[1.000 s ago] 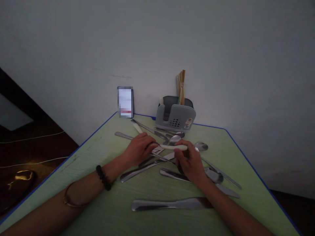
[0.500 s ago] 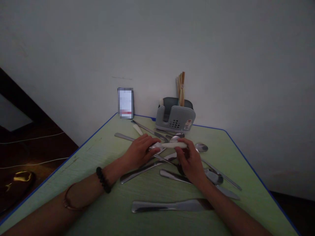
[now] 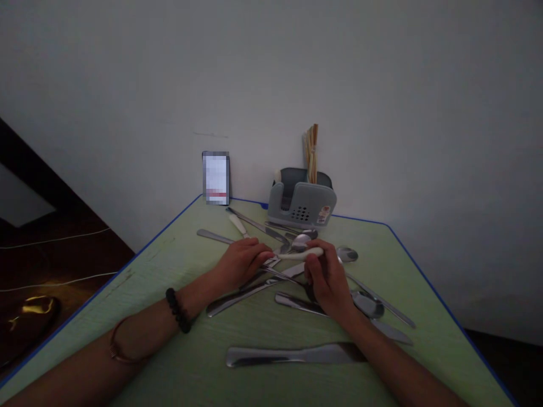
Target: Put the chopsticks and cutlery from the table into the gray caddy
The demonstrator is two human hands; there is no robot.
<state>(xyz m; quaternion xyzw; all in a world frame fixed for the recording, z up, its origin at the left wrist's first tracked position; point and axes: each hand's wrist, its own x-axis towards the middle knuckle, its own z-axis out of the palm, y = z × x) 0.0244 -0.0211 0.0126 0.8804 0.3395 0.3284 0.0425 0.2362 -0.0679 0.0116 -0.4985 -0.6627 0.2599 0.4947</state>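
Observation:
Over the scattered cutlery, both of my hands hold a white-handled utensil (image 3: 299, 256) roughly level. My right hand (image 3: 328, 280) grips the right end of its handle between thumb and fingers. My left hand (image 3: 244, 261) pinches the other end, and the fingers hide its head, so I cannot make out which kind it is. Beneath and around them lie a table knife (image 3: 241, 297), a spoon (image 3: 348, 254), another spoon (image 3: 369, 304) and a second white handle (image 3: 237, 224). Nearest to me, a table knife (image 3: 292, 355) runs partly under my right forearm.
At the back edge of the green table (image 3: 178, 362), a grey cutlery holder (image 3: 303, 203) stands against the wall with a bundle of chopsticks (image 3: 313, 152) in it. A phone (image 3: 216, 178) leans on the wall to its left. Blue edging (image 3: 441, 294) borders the tabletop.
The left hand has dropped slightly and its fingers have closed in more around the utensil's end. The handle now tilts, its left end a little lower. The cutlery on the table has not moved.

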